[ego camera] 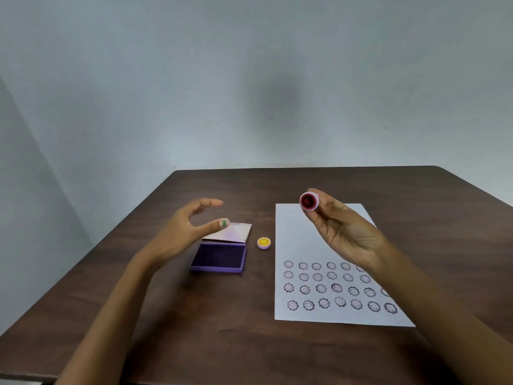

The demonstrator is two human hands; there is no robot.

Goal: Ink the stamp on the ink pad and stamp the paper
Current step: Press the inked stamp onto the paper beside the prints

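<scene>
Nearest us, our paper point(319, 245) lies beneath the right hand point(344, 232), whose fingers pinch the stamp point(309, 201) face-up, probably for checking. Under our left hand's point(183, 232) spread, empty fingers sits the opened ink pad point(219, 257).

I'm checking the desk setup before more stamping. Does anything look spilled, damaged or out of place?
Nothing looks spilled or damaged. The purple ink pad lies open, its lid folded back, and the white paper sheet lies flat. A small yellow smiley cap sits loose between them. The right hand holds the round red-faced stamp.
</scene>
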